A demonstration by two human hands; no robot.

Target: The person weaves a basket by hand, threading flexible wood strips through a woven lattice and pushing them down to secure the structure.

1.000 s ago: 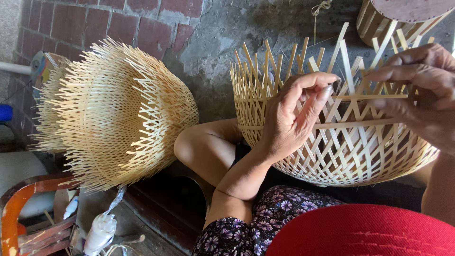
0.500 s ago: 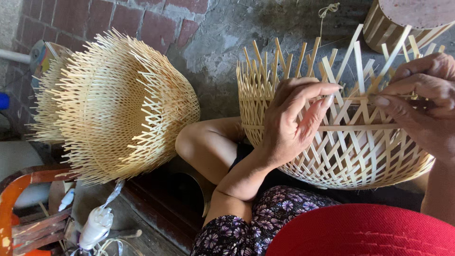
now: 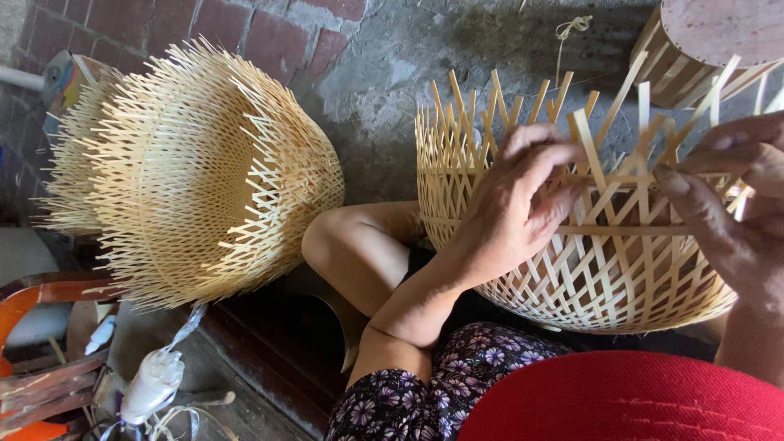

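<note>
Where brick wall (image 3: 122,24) meets grey plaster (image 3: 425,73), stacked baskets (image 3: 196,171)

My left hand (image 3: 518,204) now curls tighter against the basket (image 3: 588,245) wall, fingers bent instead of spread. My right hand (image 3: 731,204) sits lower on the horizontal strip (image 3: 621,176).

The half-woven basket (image 3: 588,269) is matt, pale bamboo strip, the wall (image 3: 392,57) behind rough plaster and brick.
</note>
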